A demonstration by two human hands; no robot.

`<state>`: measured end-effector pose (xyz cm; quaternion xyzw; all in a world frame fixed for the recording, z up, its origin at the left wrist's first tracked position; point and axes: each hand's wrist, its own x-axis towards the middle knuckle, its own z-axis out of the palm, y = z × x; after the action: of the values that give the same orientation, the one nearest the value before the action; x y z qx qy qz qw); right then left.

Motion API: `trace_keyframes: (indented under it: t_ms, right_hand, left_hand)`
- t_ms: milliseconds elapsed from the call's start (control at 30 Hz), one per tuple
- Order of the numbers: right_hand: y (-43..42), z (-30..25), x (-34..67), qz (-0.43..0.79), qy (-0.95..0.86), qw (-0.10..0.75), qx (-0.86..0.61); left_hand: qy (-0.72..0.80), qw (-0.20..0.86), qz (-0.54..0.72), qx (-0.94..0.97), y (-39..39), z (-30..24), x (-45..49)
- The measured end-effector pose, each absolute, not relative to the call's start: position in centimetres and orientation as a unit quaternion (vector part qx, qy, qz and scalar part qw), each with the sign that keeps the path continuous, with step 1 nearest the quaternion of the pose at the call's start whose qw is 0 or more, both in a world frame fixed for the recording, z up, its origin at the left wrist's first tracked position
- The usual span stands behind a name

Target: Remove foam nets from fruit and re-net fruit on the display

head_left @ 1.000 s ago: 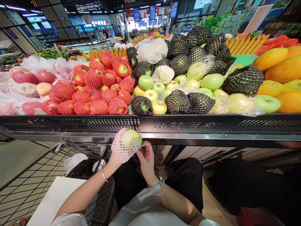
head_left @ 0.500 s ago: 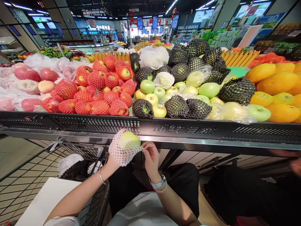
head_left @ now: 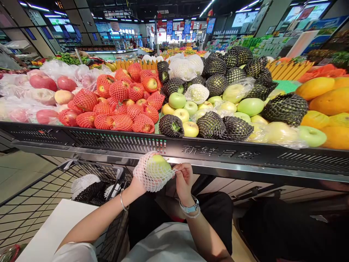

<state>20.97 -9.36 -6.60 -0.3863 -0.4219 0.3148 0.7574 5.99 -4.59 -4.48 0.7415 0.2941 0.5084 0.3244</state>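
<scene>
My left hand (head_left: 140, 178) is closed around a yellow-green pear (head_left: 157, 164) in front of the shelf edge. A white foam net (head_left: 156, 180) stretches over the pear and over much of that hand; the pear's top, with a short stem, shows uncovered. The fingers beneath the mesh are partly hidden. At the net's right rim, my right hand (head_left: 184, 182) pinches the mesh edge between thumb and fingers.
A fruit shelf with a black front rail (head_left: 141, 147) spans the view, bearing red-netted apples (head_left: 118, 91), black-netted fruit (head_left: 211, 124), green apples (head_left: 177, 100) and mangoes (head_left: 338, 100). A cart (head_left: 35, 189) with foam nets (head_left: 85, 183) stands left. Someone's dark-clothed leg (head_left: 272, 225) is at right.
The white net now reaches higher over the pear, covering more of it. Both hands appear slightly further right as the view shifts.
</scene>
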Motion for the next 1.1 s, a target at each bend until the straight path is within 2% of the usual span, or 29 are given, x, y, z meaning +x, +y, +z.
trace_keyframes:
  t_ms: [133, 267, 367, 467, 667, 767, 833, 900, 1000, 1100]
  right_hand:
    - [-9.6, -5.8, 20.0, 0.297, -0.342, 0.796, -0.402]
    - [-10.1, -6.0, 19.7, 0.306, -0.399, 0.763, -0.406]
    - [-10.2, -6.1, 20.0, 0.28, -0.406, 0.748, -0.444]
    - [-9.8, -6.2, 20.3, 0.242, -0.35, 0.775, -0.467]
    - [-8.3, -8.7, 20.4, 0.165, -0.344, 0.789, -0.481]
    - [-8.1, -9.7, 19.9, 0.164, -0.34, 0.785, -0.492]
    - [-8.4, -9.7, 19.4, 0.229, -0.3, 0.793, -0.478]
    - [-9.1, -9.2, 18.7, 0.39, -0.25, 0.782, -0.417]
    - [-10.0, -8.3, 18.0, 0.623, -0.203, 0.699, -0.286]
    - [-10.2, -7.7, 18.0, 0.647, -0.144, 0.704, -0.254]
  left_hand:
    - [0.306, 0.329, 0.473, 0.758, -4.3, -4.8, 6.0]
    - [0.32, 0.335, 0.455, 0.761, -4.0, -5.0, 5.9]
    - [0.313, 0.404, 0.448, 0.733, -4.1, -5.2, 6.0]
    - [0.305, 0.469, 0.406, 0.722, -4.5, -5.2, 6.3]
    - [0.32, 0.419, 0.381, 0.759, -4.6, -5.5, 6.6]
    - [0.338, 0.38, 0.374, 0.775, -4.6, -5.4, 6.5]
    - [0.348, 0.342, 0.376, 0.788, -4.4, -5.2, 6.4]
    - [0.353, 0.293, 0.381, 0.802, -4.2, -4.9, 6.4]
    - [0.363, 0.237, 0.363, 0.824, -4.0, -4.4, 6.6]
    - [0.336, 0.218, 0.289, 0.87, -5.2, -3.0, 6.6]
